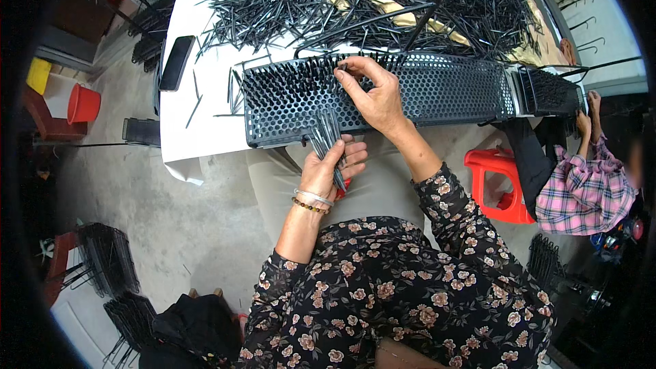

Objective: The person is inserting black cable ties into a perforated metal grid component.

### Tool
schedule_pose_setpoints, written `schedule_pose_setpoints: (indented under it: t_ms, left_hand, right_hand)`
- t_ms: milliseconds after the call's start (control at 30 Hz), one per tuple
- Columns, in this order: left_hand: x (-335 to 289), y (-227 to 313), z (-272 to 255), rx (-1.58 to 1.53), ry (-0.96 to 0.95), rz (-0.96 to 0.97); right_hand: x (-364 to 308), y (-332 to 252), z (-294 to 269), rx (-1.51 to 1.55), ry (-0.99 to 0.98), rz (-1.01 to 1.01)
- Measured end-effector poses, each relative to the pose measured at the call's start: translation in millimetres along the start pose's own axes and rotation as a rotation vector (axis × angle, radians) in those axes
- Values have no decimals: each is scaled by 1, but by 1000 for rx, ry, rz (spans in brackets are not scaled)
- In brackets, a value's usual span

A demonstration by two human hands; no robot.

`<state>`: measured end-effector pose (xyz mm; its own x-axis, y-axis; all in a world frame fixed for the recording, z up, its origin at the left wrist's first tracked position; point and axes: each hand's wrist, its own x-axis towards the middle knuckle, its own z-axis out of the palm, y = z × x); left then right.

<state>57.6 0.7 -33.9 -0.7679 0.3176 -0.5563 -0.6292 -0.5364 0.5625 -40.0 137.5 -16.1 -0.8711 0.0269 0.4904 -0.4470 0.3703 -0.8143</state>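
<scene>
A long black perforated rack point(454, 89) lies along the near edge of the table. Rows of thin black sticks point(287, 82) stand upright in the holes of its left part. My left hand point(324, 172) is closed around a bunch of slim black sticks point(326, 130), fanned out over the rack's near edge. Above the rack, my right hand point(379, 99) has thumb and forefinger pinched on a thin black stick, mostly hidden by the fingertips. The holes in the rack's right part show no sticks.
A large heap of loose black sticks point(273, 14) covers the white table point(179, 119) beyond the rack. A phone point(178, 63) lies at left. A red stool point(506, 191) stands at right, near another person point(584, 188) beside a second filled rack point(547, 92).
</scene>
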Motion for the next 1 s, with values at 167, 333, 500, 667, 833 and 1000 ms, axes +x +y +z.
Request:
schedule_pose_setpoints:
  t_ms: [167,333,500,667,833,1000]
  left_hand:
    - [0,0,0,-29,-11,0]
    - [-2,0,-3,-27,3,10]
    - [-3,-1,-5,-23,-5,34]
    - [-4,-2,-6,-22,-26,31]
    - [-5,-2,-7,-33,-40,26]
    - [-4,-1,-8,-31,-17,37]
  right_hand:
    - [-3,-1,1,-143,-34,-188]
    - [-5,-2,6,-127,-23,-126]
    - [-5,-3,5,-221,-68,-263]
    - [-8,-5,8,-256,-30,-294]
    - [-12,-6,9,-247,23,-216]
    - [-13,-6,7,-251,28,-231]
